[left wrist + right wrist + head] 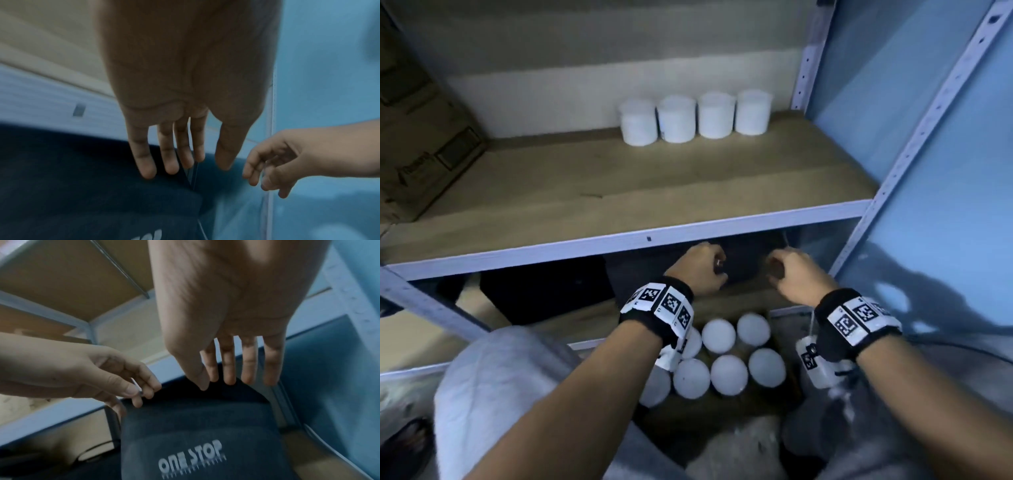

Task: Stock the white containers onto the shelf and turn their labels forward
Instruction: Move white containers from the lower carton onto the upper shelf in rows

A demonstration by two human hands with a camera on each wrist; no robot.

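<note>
While both hands hang empty, fingers loose — left hand [700, 270], right hand [796, 279] — just below the shelf [619, 240] edge, 4 white containers [695, 116] sit at its back. Risk: knuckles clip that edge on the way up w/ the next tub, jolting it loose.

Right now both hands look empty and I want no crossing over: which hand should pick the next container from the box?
Probably the left hand: the white containers in the box lie mostly beneath its wrist; the right hand is farther right.

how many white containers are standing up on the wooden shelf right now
4. The white cylindrical plastic containers stand in one row at the back right of the wooden shelf: first, second, third, fourth. None looks hidden behind them.
</note>
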